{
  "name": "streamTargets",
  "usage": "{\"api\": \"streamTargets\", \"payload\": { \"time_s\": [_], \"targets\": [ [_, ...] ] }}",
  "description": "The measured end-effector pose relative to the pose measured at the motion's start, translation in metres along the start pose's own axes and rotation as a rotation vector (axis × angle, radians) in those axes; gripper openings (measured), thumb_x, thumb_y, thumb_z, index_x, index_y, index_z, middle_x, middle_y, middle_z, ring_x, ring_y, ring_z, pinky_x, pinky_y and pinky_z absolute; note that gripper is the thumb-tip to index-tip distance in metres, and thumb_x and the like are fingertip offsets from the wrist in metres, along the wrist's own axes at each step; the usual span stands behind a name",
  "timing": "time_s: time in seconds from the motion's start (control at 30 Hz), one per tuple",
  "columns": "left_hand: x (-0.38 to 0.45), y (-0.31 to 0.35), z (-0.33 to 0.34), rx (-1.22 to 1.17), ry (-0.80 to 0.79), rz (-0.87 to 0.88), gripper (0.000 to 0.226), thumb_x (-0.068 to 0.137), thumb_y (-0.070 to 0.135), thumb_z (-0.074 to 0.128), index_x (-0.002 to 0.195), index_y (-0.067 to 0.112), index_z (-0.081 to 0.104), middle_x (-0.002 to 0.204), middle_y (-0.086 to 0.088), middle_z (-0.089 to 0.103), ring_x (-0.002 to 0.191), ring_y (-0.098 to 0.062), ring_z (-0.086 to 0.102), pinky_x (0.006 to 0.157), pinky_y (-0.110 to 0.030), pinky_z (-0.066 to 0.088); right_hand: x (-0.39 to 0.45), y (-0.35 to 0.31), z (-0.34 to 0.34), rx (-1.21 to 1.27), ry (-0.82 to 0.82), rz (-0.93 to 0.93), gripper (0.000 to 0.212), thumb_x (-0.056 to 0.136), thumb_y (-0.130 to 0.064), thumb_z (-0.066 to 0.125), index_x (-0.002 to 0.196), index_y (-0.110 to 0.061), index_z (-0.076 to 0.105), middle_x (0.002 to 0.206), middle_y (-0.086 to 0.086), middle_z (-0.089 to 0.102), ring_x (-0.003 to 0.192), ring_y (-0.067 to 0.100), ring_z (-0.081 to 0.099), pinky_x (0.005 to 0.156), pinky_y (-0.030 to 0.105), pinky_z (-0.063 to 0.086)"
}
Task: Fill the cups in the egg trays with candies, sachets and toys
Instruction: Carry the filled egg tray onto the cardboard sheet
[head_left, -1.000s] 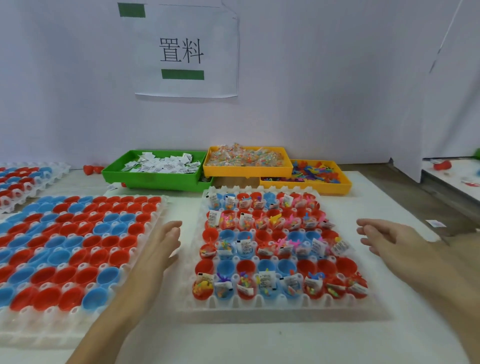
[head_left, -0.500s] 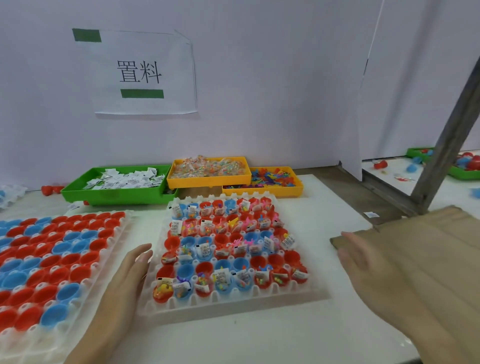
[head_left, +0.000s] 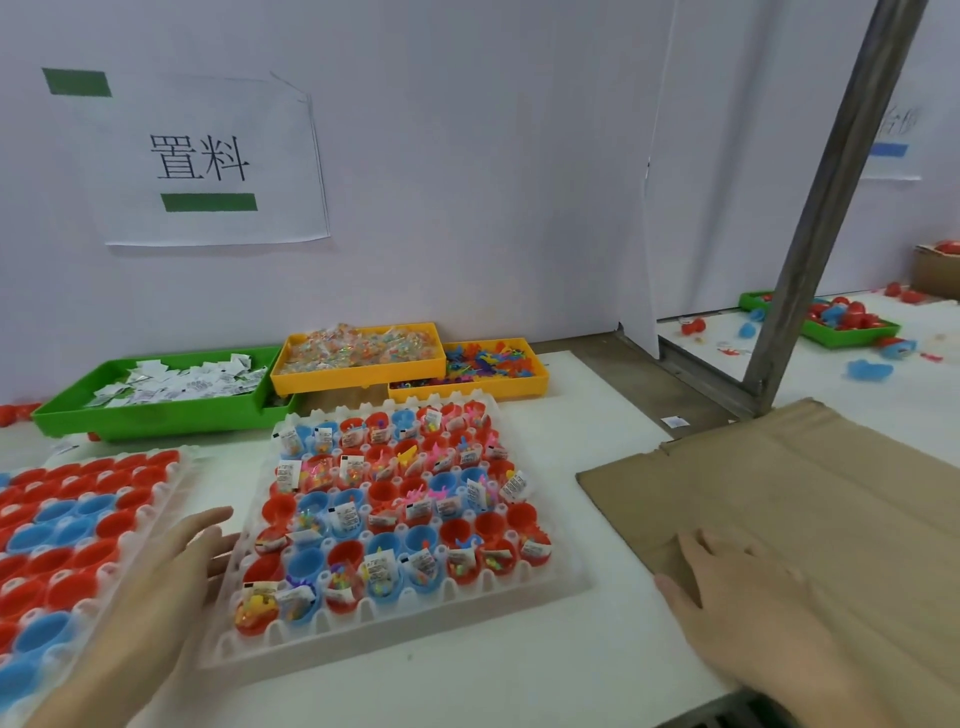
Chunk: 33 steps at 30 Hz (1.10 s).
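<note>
Head-worn camera looks forward and down, close over the table (head_left: 519, 670).

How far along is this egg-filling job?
Done: most cups in the middle tray hold candies, sachets or toys, though some look empty. In hand: nothing; the left hand rests open at that tray's edge, and the right hand lies flat on cardboard. Left: the left tray holds only empty cups.
</note>
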<state>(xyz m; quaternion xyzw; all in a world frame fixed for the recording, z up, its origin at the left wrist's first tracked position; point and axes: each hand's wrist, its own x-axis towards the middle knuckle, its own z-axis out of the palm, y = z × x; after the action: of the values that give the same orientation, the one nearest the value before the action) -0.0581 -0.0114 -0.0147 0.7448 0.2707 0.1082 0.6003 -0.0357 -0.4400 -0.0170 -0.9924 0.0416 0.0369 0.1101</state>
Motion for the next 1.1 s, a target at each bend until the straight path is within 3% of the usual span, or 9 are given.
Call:
{"api": "streamTargets", "payload": {
  "time_s": [0.13,0.3,0.5,0.6,0.77,0.87,0.97,1.1],
  "targets": [
    [0.021,0.018,0.002,0.05,-0.043,-0.111,0.037,0.107,0.012,0.033,0.142,0.006,0.046,0.125,-0.026,0.058,0.106,-0.039,0.058,0.094,-0.05,0.045,0.003,-0.017,0.009,-0.083,-0.013,-0.081,0.072,0.096,-0.067,0.022,0.157,-0.028,0.019,0.162,-0.007,0.023,0.14,0.026,0.035,0.114,0.038,0.028],
    [0.022,0.035,0.009,0.075,-0.07,-0.224,0.037,0.107,0.017,0.038,0.138,-0.002,0.045,0.089,-0.017,0.056,0.079,-0.028,0.054,0.088,-0.042,0.039,0.007,-0.02,0.008,-0.044,-0.016,-0.161,0.066,0.094,-0.07,0.025,0.153,-0.042,0.022,0.159,-0.025,0.017,0.134,0.02,0.028,0.111,0.035,0.03],
    [0.027,0.03,0.0,0.141,-0.006,-0.283,0.032,0.106,0.024,0.041,0.113,-0.004,0.056,0.099,-0.024,0.066,0.094,-0.038,0.063,0.093,-0.048,0.049,0.009,-0.026,0.012,-0.041,-0.038,-0.184,0.057,0.098,-0.065,0.019,0.152,-0.051,0.015,0.158,-0.029,0.006,0.135,0.014,0.019,0.109,0.035,0.028],
    [0.029,0.028,-0.01,0.216,0.028,-0.31,0.027,0.105,0.023,0.044,0.106,-0.001,0.055,0.097,-0.025,0.067,0.091,-0.037,0.065,0.087,-0.047,0.053,0.011,-0.03,0.015,-0.053,-0.042,-0.211,0.055,0.097,-0.066,0.019,0.151,-0.054,0.013,0.158,-0.029,0.004,0.136,0.013,0.017,0.108,0.034,0.027],
    [0.035,0.023,-0.029,0.384,0.122,-0.31,0.018,0.101,0.012,0.048,0.094,0.001,0.059,0.095,-0.026,0.067,0.092,-0.038,0.066,0.091,-0.051,0.055,0.018,-0.038,0.021,-0.071,-0.079,-0.248,0.055,0.099,-0.064,0.017,0.152,-0.054,0.007,0.163,-0.026,-0.007,0.151,0.018,-0.004,0.115,0.042,0.016],
    [0.039,0.019,-0.033,0.447,0.169,-0.299,0.017,0.101,0.012,0.047,0.094,0.0,0.058,0.092,-0.025,0.066,0.086,-0.036,0.066,0.08,-0.045,0.057,0.024,-0.043,0.022,-0.079,-0.108,-0.266,0.057,0.1,-0.062,0.017,0.154,-0.05,0.004,0.164,-0.023,-0.011,0.153,0.019,-0.006,0.116,0.043,0.012],
    [0.045,0.014,-0.031,0.526,0.204,-0.247,0.021,0.101,0.01,0.045,0.088,0.0,0.057,0.086,-0.022,0.062,0.076,-0.03,0.06,0.06,-0.034,0.047,0.027,-0.049,0.024,-0.098,-0.124,-0.272,0.058,0.101,-0.06,0.016,0.155,-0.046,0.002,0.164,-0.019,-0.013,0.153,0.021,-0.007,0.117,0.043,0.011],
    [0.048,0.011,-0.027,0.578,0.203,-0.192,0.024,0.103,0.014,0.043,0.084,0.003,0.051,0.076,-0.013,0.052,0.066,-0.021,0.049,0.053,-0.028,0.037,0.028,-0.053,0.029,-0.109,-0.124,-0.277,0.058,0.102,-0.058,0.014,0.156,-0.044,0.0,0.165,-0.017,-0.014,0.153,0.023,-0.009,0.118,0.044,0.011]
  ]
}}
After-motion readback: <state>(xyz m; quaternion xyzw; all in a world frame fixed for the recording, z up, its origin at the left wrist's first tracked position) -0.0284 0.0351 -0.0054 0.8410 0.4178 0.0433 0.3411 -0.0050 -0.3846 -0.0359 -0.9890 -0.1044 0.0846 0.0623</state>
